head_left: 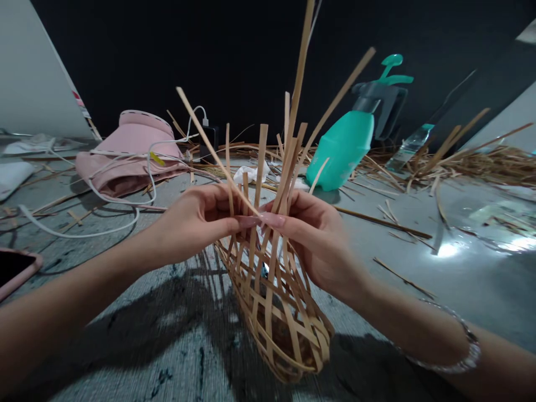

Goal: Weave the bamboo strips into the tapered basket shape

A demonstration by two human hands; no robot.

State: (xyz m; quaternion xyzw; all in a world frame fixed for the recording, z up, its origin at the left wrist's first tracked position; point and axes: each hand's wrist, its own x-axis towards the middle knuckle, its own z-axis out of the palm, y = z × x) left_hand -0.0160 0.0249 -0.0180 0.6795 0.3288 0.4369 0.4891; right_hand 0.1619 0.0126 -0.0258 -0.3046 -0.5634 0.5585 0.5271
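Note:
A half-woven bamboo basket (280, 312) hangs in the middle of the view, its rounded bottom toward me and loose strips (293, 123) sticking up from its rim. My left hand (196, 223) grips the rim from the left, fingers curled around the strips. My right hand (314, 234) holds the rim from the right, thumb pressed on the strips beside the left thumb. A bracelet (460, 357) sits on my right wrist.
A teal spray bottle (345, 148) lies tilted behind the basket. A pink visor cap (129, 153) and white charging cable (84, 229) lie at left. A phone (14, 268) sits at the far left edge. Bamboo scraps (473, 159) litter the grey surface at right.

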